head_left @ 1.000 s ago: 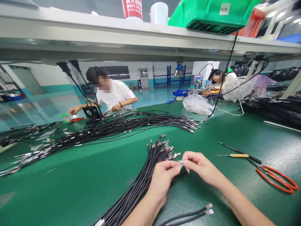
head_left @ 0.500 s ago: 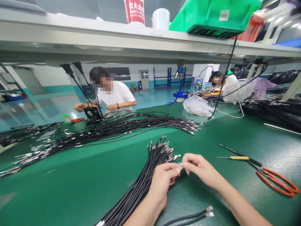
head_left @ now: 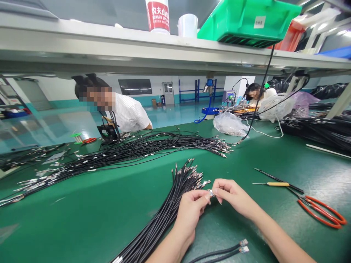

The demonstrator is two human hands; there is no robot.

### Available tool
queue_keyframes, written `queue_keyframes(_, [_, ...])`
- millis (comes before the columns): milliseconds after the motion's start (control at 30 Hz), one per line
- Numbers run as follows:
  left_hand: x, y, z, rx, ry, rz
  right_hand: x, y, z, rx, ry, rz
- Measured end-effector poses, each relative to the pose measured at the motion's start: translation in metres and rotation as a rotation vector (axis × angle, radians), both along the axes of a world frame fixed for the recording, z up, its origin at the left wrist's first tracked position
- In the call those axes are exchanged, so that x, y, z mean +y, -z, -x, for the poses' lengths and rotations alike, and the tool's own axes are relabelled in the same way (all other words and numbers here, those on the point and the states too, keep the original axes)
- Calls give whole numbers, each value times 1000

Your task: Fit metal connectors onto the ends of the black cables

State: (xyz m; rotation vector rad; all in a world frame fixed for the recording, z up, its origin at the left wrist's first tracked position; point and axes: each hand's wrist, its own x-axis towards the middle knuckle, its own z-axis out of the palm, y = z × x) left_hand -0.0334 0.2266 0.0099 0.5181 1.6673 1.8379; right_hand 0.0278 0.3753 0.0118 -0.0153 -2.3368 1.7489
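Observation:
Between my two hands is a small metal cable connector [head_left: 211, 193], pinched by both sets of fingertips. My left hand [head_left: 191, 208] is closed on its left side, and any cable behind it is hidden by the palm. From the right, my right hand [head_left: 233, 195] grips the connector with thumb and forefinger. A thick bundle of black cables [head_left: 164, 210] with metal ends runs under and beside my left hand. Below the hands, two black cables [head_left: 219, 252] with bare connector ends lie on the green table [head_left: 90, 215].
Right of my hands lie red-handled scissors [head_left: 322, 212], a yellow-handled pick [head_left: 278, 184] and black tweezers [head_left: 293, 187]. A long cable bundle [head_left: 142, 148] crosses behind. A shelf [head_left: 109, 47] overhangs the table, carrying a green bin [head_left: 246, 22]. Two co-workers sit beyond.
The co-worker at the left has leaned down and to the left, and that person's hands have dropped from clear sight. My hands hold nearly the same pose on the connector.

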Motion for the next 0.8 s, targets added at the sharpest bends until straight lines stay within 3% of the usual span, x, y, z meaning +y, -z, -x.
queue_keyframes(100, [0,2,6,256,-167,16,7,0,-2,-72,-20,-31])
queue_keyframes(200, [-2,4,13,510,-266,133,21,0,-10,-206,-134,-85])
queue_keyframes(367, [-7,7,11,865,-155,472,37,4,-24,-442,-363,-114])
queue_keyframes(567, [-2,5,4,1254,-2,969,31,8,-29,-729,-552,-181])
queue_keyframes(700, [-2,3,6,1289,-13,1026,30,4,-25,-653,-465,-232])
queue_keyframes(800, [-6,1,7,1240,-80,882,32,5,-14,-375,-119,-264])
